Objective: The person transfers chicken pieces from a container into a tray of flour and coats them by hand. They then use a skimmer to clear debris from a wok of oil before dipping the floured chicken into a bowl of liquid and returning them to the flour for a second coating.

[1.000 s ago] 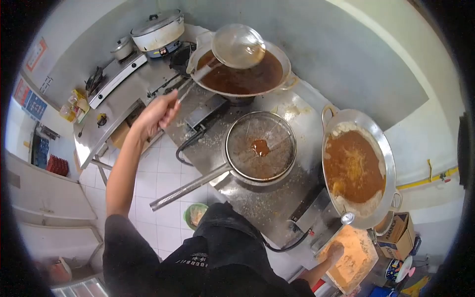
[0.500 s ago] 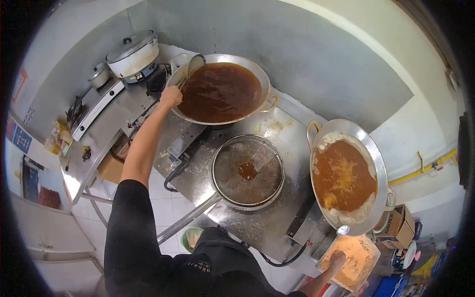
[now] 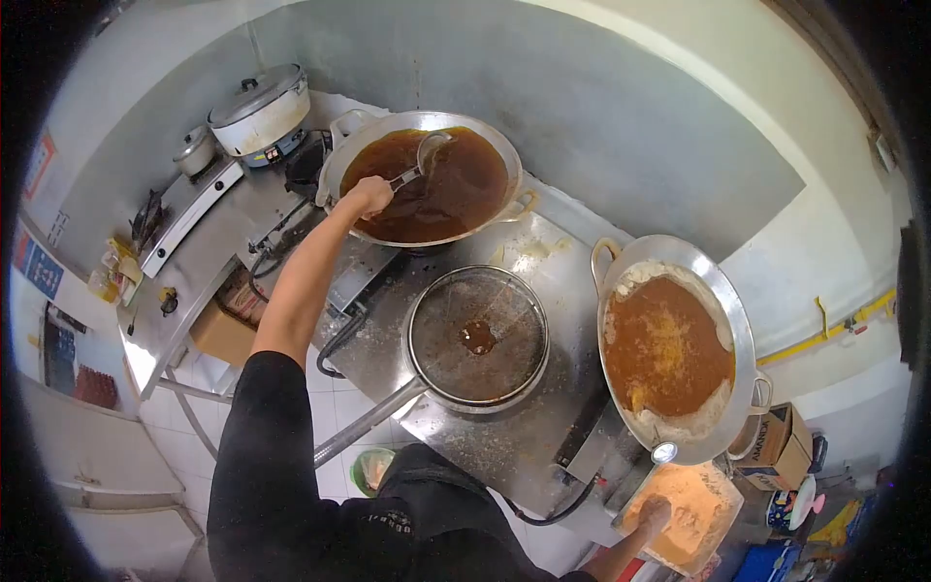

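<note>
My left hand is closed around the handle of a strainer, whose round head dips into dark brown oil in the rear wok. Down at the lower right, my right hand rests at the orange powder in a shallow tray; its fingers point down and are hard to make out. Between the two hands, a large mesh sieve lies over a round metal vessel, with a brown patch at its middle and its long handle toward my body.
To the right stands a second wok of brown oil with pale foam and a round dial thermometer at its rim. A rice cooker, a small pot and a white stove line the left. A cardboard box sits beyond the tray.
My left hand has moved right over the rear wok, bringing the strainer from the rim down into the oil. My right hand stays at the powder tray, shifted slightly left and down.
</note>
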{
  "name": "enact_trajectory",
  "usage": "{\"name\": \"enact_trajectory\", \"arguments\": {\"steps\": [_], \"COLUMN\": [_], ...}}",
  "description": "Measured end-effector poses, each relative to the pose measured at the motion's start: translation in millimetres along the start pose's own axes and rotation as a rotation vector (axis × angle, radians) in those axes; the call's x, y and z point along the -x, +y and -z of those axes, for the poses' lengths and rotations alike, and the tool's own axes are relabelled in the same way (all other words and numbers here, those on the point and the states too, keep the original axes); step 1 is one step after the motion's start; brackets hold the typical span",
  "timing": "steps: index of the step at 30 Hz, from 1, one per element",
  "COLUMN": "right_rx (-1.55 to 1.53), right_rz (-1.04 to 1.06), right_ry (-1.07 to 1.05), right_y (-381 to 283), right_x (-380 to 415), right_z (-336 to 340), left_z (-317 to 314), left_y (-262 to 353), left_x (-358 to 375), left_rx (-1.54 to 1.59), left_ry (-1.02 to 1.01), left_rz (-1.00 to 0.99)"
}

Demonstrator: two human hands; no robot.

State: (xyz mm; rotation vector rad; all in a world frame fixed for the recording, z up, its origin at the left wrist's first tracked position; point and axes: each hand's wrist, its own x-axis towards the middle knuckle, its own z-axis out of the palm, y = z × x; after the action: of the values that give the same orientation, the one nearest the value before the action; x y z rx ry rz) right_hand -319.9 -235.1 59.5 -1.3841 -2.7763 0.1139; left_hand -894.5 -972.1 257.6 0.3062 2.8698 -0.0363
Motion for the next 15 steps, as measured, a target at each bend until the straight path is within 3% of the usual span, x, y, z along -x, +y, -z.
{"name": "enact_trajectory", "arguments": {"steps": [1,6,8,12,15], "right_rx": [0.027,-0.050,0.203,0.181,-0.007], "right_rz": [0.024,0.040,0.151,0.208,0.132], "right_ry": [-0.011,-0.012,0.004,0.041,0.030], "right_y": [0.3,7.5,16.3,24.1,25.1], "right_x": [-1.4,-3.9,-11.7,-11.8,-15.0], "right_z": [-0.3,-2.4,-13.0,-12.2,-8.0], "left_z": [7.3,5.1,13.8,28.0,36.9], "left_y": [9.2,18.2,28.3,49.9,62.3], "left_x": [8.5,15.7,29.5,60.5,82.0], "left_rx": [-0.002,0.624,0.711,0.993,1.021], "left_ry": [0.003,-0.026,-0.051,-0.085,-0.140], "left_rz": [0.001,0.110,0.149,0.297,0.333]}}
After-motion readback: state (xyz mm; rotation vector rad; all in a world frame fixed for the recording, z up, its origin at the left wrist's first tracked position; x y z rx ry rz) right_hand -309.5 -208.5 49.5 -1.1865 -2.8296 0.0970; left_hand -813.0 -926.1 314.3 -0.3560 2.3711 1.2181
